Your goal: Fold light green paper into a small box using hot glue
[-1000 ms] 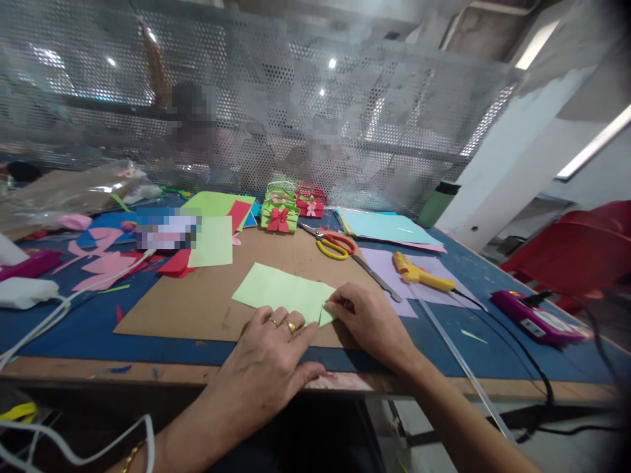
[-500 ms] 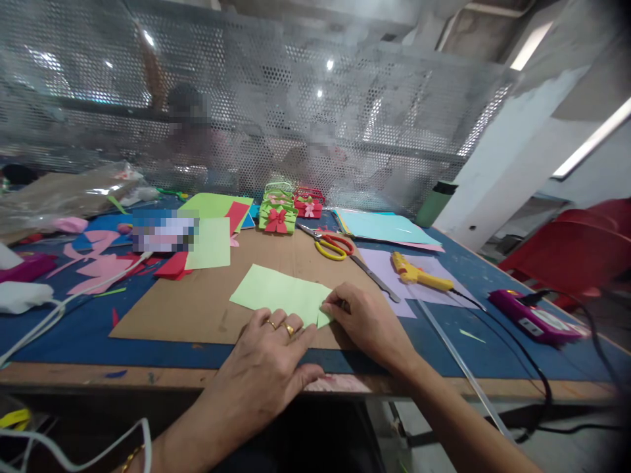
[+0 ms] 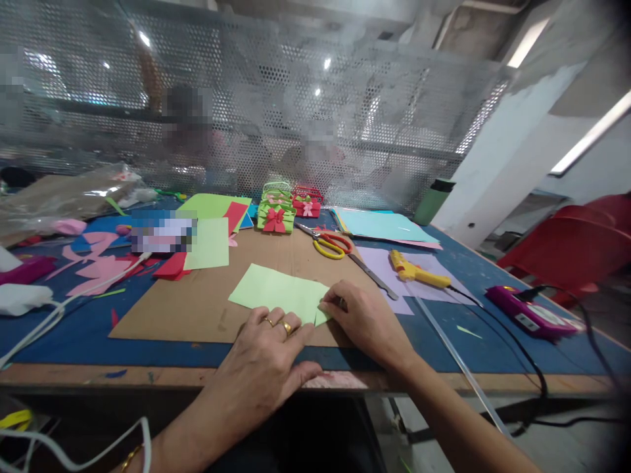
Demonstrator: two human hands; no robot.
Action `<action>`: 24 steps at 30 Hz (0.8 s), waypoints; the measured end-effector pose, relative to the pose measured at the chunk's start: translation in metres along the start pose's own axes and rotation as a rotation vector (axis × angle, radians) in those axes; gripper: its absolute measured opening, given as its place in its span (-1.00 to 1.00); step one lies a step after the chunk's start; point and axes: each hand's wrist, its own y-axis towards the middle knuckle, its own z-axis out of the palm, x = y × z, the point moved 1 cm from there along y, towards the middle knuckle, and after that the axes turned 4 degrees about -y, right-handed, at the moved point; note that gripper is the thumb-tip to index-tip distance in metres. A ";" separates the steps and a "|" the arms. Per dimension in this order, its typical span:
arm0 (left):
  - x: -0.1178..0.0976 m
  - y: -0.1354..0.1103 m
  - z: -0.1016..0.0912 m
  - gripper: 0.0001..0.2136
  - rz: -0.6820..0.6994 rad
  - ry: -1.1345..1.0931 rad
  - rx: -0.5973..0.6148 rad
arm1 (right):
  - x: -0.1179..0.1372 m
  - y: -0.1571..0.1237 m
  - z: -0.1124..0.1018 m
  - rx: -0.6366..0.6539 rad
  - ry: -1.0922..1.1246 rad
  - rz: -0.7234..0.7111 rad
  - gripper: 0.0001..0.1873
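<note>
A light green sheet of paper [image 3: 276,287] lies on a brown cardboard sheet [image 3: 182,312] near the front of the table. My left hand [image 3: 276,351], with rings on it, rests flat across the paper's near edge, fingers stretched out and thumb apart. At the paper's right end, the fingertips of my right hand [image 3: 357,318] are pinched on its edge, beside a small flap [image 3: 322,316] that is partly split from or folded against the main sheet. Under both hands, parts of the paper are hidden.
Scissors [image 3: 330,244], a metal blade-like strip [image 3: 373,276] and a yellow glue gun [image 3: 419,272] lie to the right, near a purple power strip [image 3: 532,312]. Small paper bags with bows [image 3: 276,213] stand at the back. Coloured paper pieces [image 3: 101,269] and a white cable cover the left.
Both hands and the paper stay nearly in place. The whole view has shifted very slightly.
</note>
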 end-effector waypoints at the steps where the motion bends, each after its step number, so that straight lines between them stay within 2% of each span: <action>1: 0.000 0.000 0.001 -0.65 -0.002 0.001 -0.001 | 0.000 0.000 0.000 0.000 -0.001 0.000 -0.95; 7: -0.002 0.001 0.000 -0.50 0.005 0.045 0.005 | 0.001 0.000 -0.001 0.007 0.003 -0.005 -0.93; 12: -0.005 0.002 -0.002 -0.60 -0.007 0.051 0.041 | 0.000 0.000 0.000 0.004 -0.002 -0.016 -0.92; 24: -0.003 0.004 -0.003 -0.63 0.000 0.030 0.057 | 0.000 -0.001 0.000 -0.018 0.006 -0.037 -0.91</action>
